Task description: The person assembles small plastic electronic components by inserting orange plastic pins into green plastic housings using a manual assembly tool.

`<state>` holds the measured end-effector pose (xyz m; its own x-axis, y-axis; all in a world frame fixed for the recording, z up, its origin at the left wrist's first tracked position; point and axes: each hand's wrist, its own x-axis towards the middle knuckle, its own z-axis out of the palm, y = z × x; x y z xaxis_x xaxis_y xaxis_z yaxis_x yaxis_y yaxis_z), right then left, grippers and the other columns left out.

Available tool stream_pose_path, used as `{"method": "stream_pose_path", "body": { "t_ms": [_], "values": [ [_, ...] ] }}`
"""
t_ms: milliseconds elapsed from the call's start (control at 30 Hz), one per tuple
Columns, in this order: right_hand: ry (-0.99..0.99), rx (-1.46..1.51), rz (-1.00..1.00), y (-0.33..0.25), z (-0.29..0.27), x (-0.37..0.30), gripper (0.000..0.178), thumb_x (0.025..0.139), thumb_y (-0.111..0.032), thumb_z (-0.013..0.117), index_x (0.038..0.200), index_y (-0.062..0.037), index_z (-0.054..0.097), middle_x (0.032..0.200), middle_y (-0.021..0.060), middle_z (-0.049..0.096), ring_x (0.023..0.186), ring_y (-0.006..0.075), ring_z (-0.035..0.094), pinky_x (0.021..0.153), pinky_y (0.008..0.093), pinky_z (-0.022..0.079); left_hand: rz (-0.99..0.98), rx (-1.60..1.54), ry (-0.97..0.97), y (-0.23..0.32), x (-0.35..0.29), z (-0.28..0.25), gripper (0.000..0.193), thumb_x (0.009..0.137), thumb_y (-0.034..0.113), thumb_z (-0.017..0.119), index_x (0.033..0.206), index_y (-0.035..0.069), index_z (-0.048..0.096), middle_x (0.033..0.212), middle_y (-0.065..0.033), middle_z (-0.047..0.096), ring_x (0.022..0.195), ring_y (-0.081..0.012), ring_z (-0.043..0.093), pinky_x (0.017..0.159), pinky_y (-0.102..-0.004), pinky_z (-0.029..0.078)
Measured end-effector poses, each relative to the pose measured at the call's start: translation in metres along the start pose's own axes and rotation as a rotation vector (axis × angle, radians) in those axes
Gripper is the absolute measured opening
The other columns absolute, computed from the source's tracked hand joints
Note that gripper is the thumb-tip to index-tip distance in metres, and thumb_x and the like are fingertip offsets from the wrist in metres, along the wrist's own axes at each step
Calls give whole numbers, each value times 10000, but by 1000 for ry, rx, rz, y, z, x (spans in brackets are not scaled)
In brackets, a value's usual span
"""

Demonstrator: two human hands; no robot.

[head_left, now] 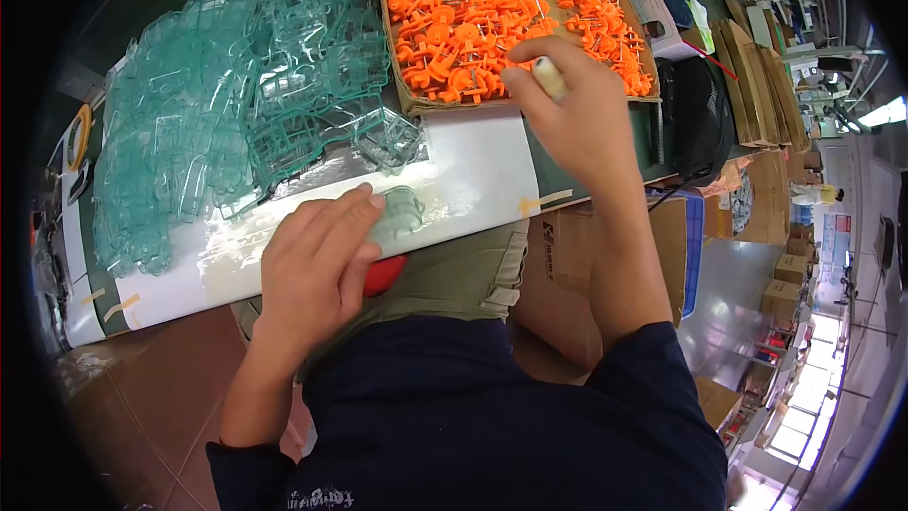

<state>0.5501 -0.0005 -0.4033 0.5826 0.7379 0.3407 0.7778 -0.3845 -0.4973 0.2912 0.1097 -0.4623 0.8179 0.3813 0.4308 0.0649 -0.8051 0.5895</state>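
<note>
Presently, my left hand (317, 265) lies at the front of the bench (560, 168), fingers together and slightly bent, tips against or just beside a clear piece (405, 215) on the white sheet (482, 147). The piece lies just right of those tips; the left hand is plainly the nearer. My right hand (575, 106) is well apart, beyond and to the right, curled round a cream handle (549, 80) above the near side of a tray (409, 102) of orange parts (463, 38). The handle slants, dark end pointing away from me. Not established: the clear piece's long axis, its see-through outline being lost in glare; whether the left hand grips it; whether the right fingertips touch an orange part; the handle's lower portion, covered by my hand. A red thing (383, 277) by my left thumb is partly hidden.
</note>
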Motion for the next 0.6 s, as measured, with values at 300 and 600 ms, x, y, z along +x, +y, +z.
{"method": "stream_pose_path", "body": {
  "t_ms": [300,600],
  "values": [
    [-246,-333,-26,-14,4,6,164,898,-203,686,979,-76,751,811,36,720,728,182,621,660,324,493,-83,148,42,-17,5,-1,262,829,94,741,1086,63,701,1106,-75,733,915,-261,662,823,-347,509],
    [-243,512,231,-36,0,2,144,904,-157,600,867,-48,686,694,47,638,527,161,530,468,286,414,231,45,331,-6,32,-7,194,841,42,721,1031,64,687,1159,-85,734,1010,-289,691,858,-372,538]
  ]
}}
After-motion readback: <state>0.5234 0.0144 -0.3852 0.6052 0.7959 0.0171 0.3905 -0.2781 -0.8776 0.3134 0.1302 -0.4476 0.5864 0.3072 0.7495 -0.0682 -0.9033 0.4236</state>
